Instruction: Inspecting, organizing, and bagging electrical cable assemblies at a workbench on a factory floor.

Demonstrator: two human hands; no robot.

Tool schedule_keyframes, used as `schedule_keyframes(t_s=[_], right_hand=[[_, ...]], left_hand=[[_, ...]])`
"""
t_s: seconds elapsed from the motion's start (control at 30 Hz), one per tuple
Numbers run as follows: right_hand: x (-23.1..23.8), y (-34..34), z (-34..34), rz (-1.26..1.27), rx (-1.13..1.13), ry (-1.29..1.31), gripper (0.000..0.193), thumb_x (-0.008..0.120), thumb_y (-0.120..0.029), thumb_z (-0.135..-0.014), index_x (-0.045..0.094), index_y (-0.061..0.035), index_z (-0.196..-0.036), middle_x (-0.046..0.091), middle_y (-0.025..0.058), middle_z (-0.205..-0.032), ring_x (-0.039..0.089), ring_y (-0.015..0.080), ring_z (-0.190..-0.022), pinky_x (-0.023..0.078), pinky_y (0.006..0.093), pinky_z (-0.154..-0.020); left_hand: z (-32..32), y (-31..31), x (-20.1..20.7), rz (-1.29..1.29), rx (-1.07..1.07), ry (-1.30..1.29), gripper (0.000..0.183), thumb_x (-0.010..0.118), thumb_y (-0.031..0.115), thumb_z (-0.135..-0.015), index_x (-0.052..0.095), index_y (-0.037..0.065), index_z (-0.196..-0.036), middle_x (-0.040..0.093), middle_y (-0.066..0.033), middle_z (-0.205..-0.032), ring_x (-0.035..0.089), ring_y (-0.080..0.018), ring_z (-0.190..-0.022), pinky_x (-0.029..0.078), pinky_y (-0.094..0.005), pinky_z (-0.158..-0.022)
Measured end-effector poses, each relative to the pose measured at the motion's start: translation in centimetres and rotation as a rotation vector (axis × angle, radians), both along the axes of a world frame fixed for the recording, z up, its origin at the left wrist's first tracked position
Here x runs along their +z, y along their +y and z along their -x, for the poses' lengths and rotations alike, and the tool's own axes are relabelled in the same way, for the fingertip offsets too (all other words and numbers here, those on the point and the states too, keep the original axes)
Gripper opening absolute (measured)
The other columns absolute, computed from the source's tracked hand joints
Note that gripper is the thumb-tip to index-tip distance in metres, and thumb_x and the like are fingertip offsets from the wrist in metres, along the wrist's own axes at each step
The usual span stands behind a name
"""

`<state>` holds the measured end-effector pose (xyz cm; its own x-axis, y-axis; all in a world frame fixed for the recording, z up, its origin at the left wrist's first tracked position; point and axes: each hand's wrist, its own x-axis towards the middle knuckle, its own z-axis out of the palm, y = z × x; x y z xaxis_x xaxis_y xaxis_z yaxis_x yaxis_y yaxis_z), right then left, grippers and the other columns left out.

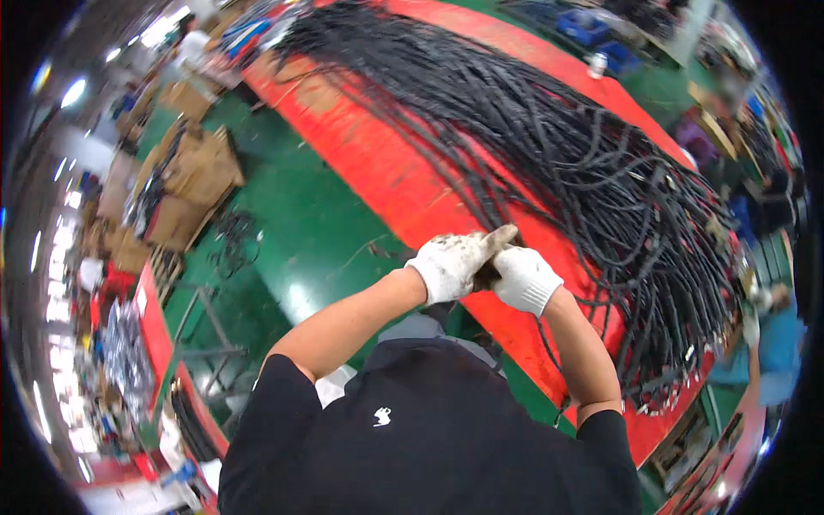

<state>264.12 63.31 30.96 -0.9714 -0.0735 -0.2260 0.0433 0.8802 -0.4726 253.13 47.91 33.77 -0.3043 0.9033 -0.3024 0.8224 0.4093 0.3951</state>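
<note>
My left hand [448, 263] and my right hand [525, 279], both in soiled white knit gloves, meet over the near edge of the red table [412, 193]. Their fingers are closed together on a black cable [489, 202], which stretches away from them toward the far side. The gloves hide the stretch of cable between them. Beyond and to the right, a large bundle of black sleeved cables [549, 129] covers much of the tabletop. Their many ends hang together at the right, some with pale connectors [661, 399].
Green floor [283, 215] lies left of the table, with a metal frame [210, 335] and open cardboard boxes [193, 184]. A person [202, 51] stands at the far left; another [704, 129] is across the table. At the right edge a co-worker's gloved hand [751, 326] shows.
</note>
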Motion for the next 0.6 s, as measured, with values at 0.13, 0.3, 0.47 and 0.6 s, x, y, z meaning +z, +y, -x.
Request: schedule_keyframes(t_s=[0.13, 0.3, 0.47, 0.6], right_hand=[[-1.6, -1.9, 1.4, 0.198, 0.117, 0.282, 0.035, 0.066, -0.019, -0.085, 0.063, -0.0095, -0.118, 0.071, 0.0198, -0.101, 0.069, 0.0389, -0.093, 0.055, 0.0481, -0.082], [-2.4, -3.4, 2.3, 0.087, -0.004, 0.029, 0.034, 0.067, -0.021, -0.086, 0.065, -0.0127, -0.12, 0.073, 0.0161, -0.097, 0.07, 0.0367, -0.091, 0.055, 0.0467, -0.079], [-0.7, -8.7, 7.0, 0.07, 0.048, 0.292, 0.033, 0.07, -0.023, -0.087, 0.066, -0.0128, -0.118, 0.073, 0.0144, -0.098, 0.071, 0.0347, -0.09, 0.056, 0.0442, -0.077], [0.3, -13.1, 11.1, 0.089, 0.023, 0.346, 0.031, 0.072, -0.016, -0.085, 0.069, -0.0109, -0.115, 0.073, 0.0164, -0.096, 0.071, 0.0345, -0.089, 0.057, 0.0407, -0.076]], left_hand=[[0.7, -6.0, -1.3, 0.132, 0.253, -0.19, 0.085, 0.076, 0.029, -0.086, 0.03, 0.017, -0.156, 0.066, -0.0167, -0.126, 0.064, -0.0382, -0.115, 0.051, -0.0476, -0.096], [3.1, -14.5, -2.9, -0.028, 0.314, -0.609, 0.034, 0.067, 0.038, -0.097, 0.063, 0.007, -0.111, 0.064, -0.0062, -0.087, 0.062, -0.0172, -0.079, 0.05, -0.0342, -0.073], [4.0, -17.5, -4.6, -0.125, 0.466, -1.185, 0.036, 0.058, 0.039, -0.103, 0.061, 0.003, -0.1, 0.057, -0.0013, -0.073, 0.058, -0.0113, -0.065, 0.048, -0.0293, -0.06], [7.0, -22.6, -4.1, -0.361, 0.413, -1.167, 0.037, 0.059, 0.038, -0.102, 0.061, 0.001, -0.106, 0.058, -0.0024, -0.073, 0.06, -0.013, -0.062, 0.051, -0.0299, -0.059]])
